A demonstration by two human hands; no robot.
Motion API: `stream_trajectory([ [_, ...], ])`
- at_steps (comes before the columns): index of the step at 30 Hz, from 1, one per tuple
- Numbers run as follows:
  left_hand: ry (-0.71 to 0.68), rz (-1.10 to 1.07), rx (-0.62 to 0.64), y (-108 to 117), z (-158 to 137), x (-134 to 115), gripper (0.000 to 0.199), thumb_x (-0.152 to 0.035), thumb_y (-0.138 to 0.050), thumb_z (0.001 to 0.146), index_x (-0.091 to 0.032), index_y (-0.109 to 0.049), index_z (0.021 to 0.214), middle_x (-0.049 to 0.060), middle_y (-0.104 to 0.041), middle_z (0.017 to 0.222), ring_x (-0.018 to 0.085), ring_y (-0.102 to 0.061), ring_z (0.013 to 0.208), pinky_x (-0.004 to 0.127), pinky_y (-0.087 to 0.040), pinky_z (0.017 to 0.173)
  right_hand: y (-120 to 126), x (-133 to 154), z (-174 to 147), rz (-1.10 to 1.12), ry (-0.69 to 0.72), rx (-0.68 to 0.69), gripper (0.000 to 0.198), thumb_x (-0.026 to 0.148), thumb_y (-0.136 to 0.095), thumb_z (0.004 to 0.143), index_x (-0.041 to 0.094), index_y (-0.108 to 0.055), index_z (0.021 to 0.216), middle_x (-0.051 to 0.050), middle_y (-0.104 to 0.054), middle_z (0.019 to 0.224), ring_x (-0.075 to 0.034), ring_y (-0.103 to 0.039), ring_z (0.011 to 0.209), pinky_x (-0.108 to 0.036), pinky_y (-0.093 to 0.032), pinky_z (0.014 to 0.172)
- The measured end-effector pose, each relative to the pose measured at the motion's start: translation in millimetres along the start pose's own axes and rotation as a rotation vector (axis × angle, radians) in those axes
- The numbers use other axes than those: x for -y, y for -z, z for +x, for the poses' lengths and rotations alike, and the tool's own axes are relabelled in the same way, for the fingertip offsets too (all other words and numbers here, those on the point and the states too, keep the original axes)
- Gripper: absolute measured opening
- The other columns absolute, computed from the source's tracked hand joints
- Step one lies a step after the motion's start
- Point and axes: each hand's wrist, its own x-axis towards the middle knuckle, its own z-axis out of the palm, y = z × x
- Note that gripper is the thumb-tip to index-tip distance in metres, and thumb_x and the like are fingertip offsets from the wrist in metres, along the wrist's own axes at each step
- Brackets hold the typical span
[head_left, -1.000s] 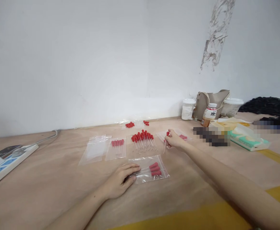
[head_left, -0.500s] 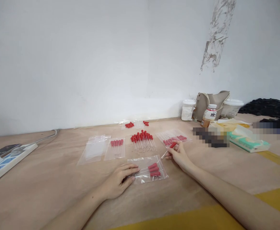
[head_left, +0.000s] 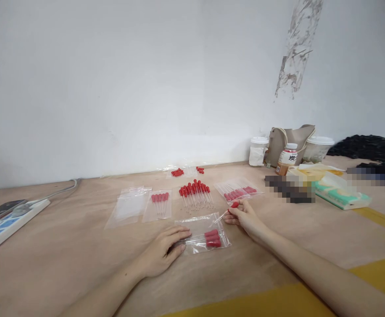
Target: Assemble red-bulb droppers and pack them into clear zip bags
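Observation:
My left hand (head_left: 166, 248) has its fingers and thumb on the left end of a clear zip-lock bag (head_left: 195, 222), holding it on the table. Inside that bag lie three droppers with red bulbs (head_left: 212, 238), their bulbs towards the right. Between its fingertips, my right hand (head_left: 245, 217) pinches another red-bulbed dropper (head_left: 234, 205) near the bulb. This dropper slants down to the left, its thin tube at the bag's right-hand opening; how far the tip lies inside is hard to see. Just beyond the bag is a pile of loose droppers (head_left: 195, 190).
Flat empty bags (head_left: 131, 204) and a bag of droppers (head_left: 159, 203) lie left. Another filled bag (head_left: 240, 191) lies behind my right hand. Loose red bulbs (head_left: 177, 172) lie near the wall. A power strip (head_left: 17, 224) stands far left; a bottle (head_left: 287, 159) and tissue pack (head_left: 342, 195) are right.
My right hand has shifted slightly down and left with the dropper, bringing its tube further over the bag's opening. The left hand stays on the bag.

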Motion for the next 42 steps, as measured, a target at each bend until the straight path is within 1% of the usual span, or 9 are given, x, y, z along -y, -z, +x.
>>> stream_trajectory([
  [3,0.012,0.004,-0.010,0,-1,0,0.035,-0.027,-0.039,0.087,-0.028,-0.044,0.122,0.002,-0.049,0.124,0.019,-0.042,0.114,0.039,-0.033,0.097,4,-1,2,-0.167,0.012,0.106,0.024,0.017,-0.065,0.059,0.018,-0.045,0.072,0.005,-0.054,0.060,-0.008,-0.054,0.052,-0.021,-0.046,0.052],
  [7,0.043,0.017,0.002,-1,-2,1,0.039,-0.028,-0.040,0.087,-0.029,-0.039,0.126,0.002,-0.045,0.128,0.020,-0.040,0.116,0.040,-0.033,0.098,10,-5,5,-0.504,0.210,0.242,0.021,0.025,-0.070,0.054,0.014,-0.058,0.067,0.006,-0.050,0.050,-0.006,-0.043,0.046,-0.018,-0.035,0.044],
  [14,0.043,0.019,0.011,-1,-1,0,0.041,-0.026,-0.039,0.088,-0.030,-0.036,0.128,0.001,-0.037,0.134,0.020,-0.035,0.121,0.040,-0.030,0.100,1,-7,3,-0.597,0.350,0.319,0.012,0.023,-0.069,0.057,0.016,-0.067,0.065,0.002,-0.058,0.057,-0.010,-0.051,0.054,-0.021,-0.040,0.052],
  [21,0.036,0.027,0.015,-1,-1,0,0.043,-0.025,-0.040,0.087,-0.030,-0.033,0.129,0.001,-0.038,0.133,0.019,-0.035,0.120,0.038,-0.030,0.099,-5,-13,3,-0.422,0.232,0.303,0.033,0.024,-0.060,0.065,0.015,-0.059,0.097,-0.004,-0.065,0.078,-0.014,-0.059,0.065,-0.024,-0.046,0.056],
  [26,0.034,0.029,0.007,-2,-1,1,0.041,-0.024,-0.040,0.087,-0.030,-0.036,0.128,0.001,-0.040,0.131,0.020,-0.036,0.119,0.038,-0.030,0.099,-5,-9,-4,-0.349,0.127,0.460,0.049,0.028,-0.056,0.068,0.021,-0.044,0.115,-0.004,-0.061,0.095,-0.004,-0.045,0.040,-0.018,-0.036,0.036],
  [29,0.030,0.028,0.016,-2,-2,1,0.039,-0.024,-0.039,0.087,-0.030,-0.039,0.126,0.001,-0.040,0.131,0.020,-0.037,0.118,0.038,-0.032,0.098,0,-9,3,-0.443,0.180,0.355,0.041,0.027,-0.056,0.068,0.018,-0.048,0.107,-0.003,-0.060,0.090,-0.004,-0.044,0.041,-0.018,-0.037,0.037],
  [34,0.002,0.015,0.018,-2,-1,2,0.036,-0.025,-0.038,0.088,-0.030,-0.044,0.122,0.000,-0.040,0.131,0.021,-0.037,0.118,0.039,-0.031,0.099,1,0,43,-0.861,0.371,0.041,0.015,0.017,-0.055,0.065,0.014,-0.058,0.080,-0.003,-0.061,0.074,-0.012,-0.055,0.065,-0.023,-0.043,0.060],
  [39,0.004,0.011,-0.002,-2,-1,2,0.040,-0.027,-0.039,0.088,-0.028,-0.036,0.128,0.002,-0.042,0.130,0.020,-0.037,0.117,0.040,-0.031,0.099,-23,15,87,-1.036,0.291,-0.096,0.024,0.019,-0.055,0.064,0.013,-0.056,0.087,-0.008,-0.062,0.076,-0.019,-0.057,0.078,-0.028,-0.042,0.069],
  [42,0.009,0.023,0.010,-1,-1,1,0.040,-0.027,-0.039,0.088,-0.027,-0.037,0.128,0.002,-0.042,0.130,0.020,-0.037,0.117,0.039,-0.031,0.099,-41,16,108,-1.045,0.259,-0.085,0.026,0.018,-0.058,0.061,0.011,-0.057,0.086,-0.014,-0.062,0.080,-0.025,-0.057,0.081,-0.031,-0.042,0.065],
])
